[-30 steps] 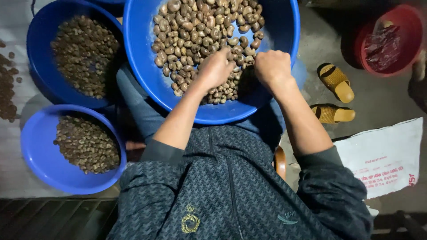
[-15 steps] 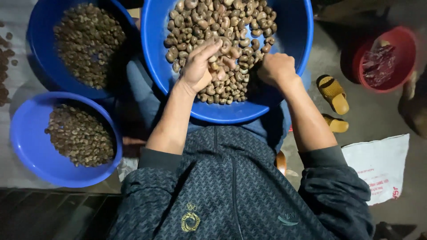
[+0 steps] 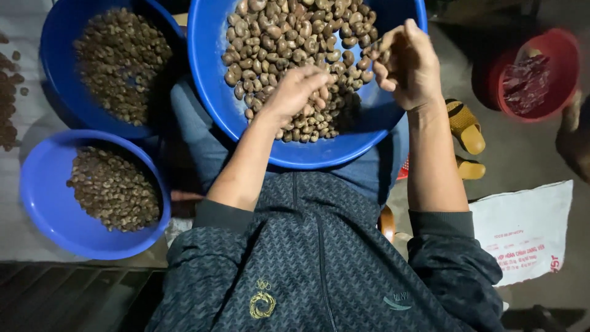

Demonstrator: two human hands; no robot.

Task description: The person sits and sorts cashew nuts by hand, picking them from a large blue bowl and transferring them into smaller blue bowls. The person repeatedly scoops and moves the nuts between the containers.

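Two side bowls (image 3: 43,197) at far left, both holding smaller dark pieces. Big bowl (image 3: 212,92) on the lap, nuts (image 3: 289,43) heaped toward its far side. Left hand (image 3: 298,92) palm down on the near edge of the heap, fingers curled together into the nuts, forearm slanting up-right. Right hand (image 3: 409,64) raised above the bowl's right rim, fingers bent together; anything pinched inside, cannot tell. Left hand nearer the heap.
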